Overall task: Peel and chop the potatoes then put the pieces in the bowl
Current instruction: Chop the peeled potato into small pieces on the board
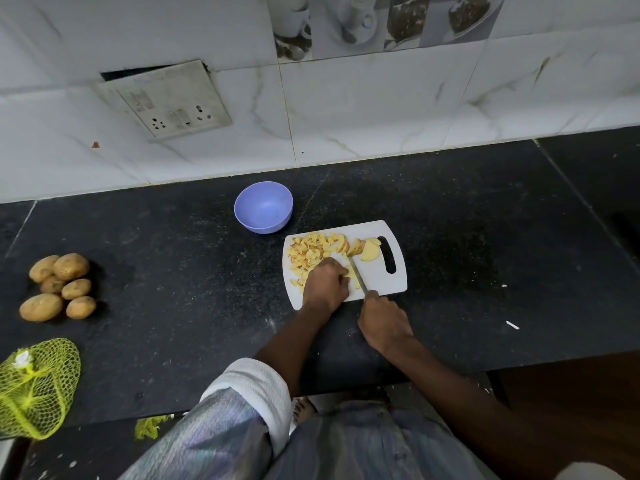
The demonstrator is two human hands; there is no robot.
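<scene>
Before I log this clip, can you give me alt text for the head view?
A person chops peeled potato on a white cutting board, right hand gripping a knife, left hand on the pieces. An empty blue bowl sits behind the board; six unpeeled potatoes and a yellow net bag lie far left.

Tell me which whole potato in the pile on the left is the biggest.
The potato at the pile's near-left corner, lying closest to the yellow mesh bag; it is visibly longer and wider than the other five.

Left sleeve [221, 420] shimmery grey-blue, white cuff rolled above elbow; right forearm [450, 382] bare; matching garment below
</scene>
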